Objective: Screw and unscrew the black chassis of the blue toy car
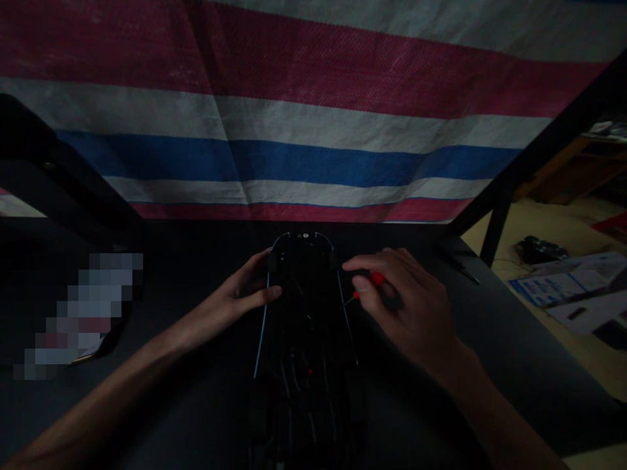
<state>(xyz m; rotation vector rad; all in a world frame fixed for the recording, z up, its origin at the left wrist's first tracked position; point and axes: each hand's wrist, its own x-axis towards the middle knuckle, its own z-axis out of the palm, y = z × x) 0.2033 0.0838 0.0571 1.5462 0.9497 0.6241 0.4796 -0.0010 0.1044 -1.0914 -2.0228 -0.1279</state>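
Nearest you lies the rear end of a dark model car chassis [306, 339], running out of the bottom of the view between your forearms. It rests on the dark table [514, 352], and its long axis points straight away from you toward the striped tarp [313, 98], with the rounded nose at the far end just beyond your fingertips. It is black, edged by thin pale blue lines down both sides that curve together at the nose, with a small pale dot at the very front and a tiny red speck further back. No lettering or brand on it can be read in this dim light.

Your left hand [245, 297] lies against the chassis's left flank near the nose, thumb laid along the blue edge and fingers curled onto the front corner, pressing rather than wrapping it.

Your right hand [406, 307] sits just off the right flank, fingers closed around a red-handled tool [375, 282], probably a small screwdriver, whose thin shaft slants toward the chassis's right edge.

Beyond your right hand, on the floor past the table, lie printed sheets [563, 284]; their print is too small to read. Left of your left hand sits a blurred patch [83, 313].
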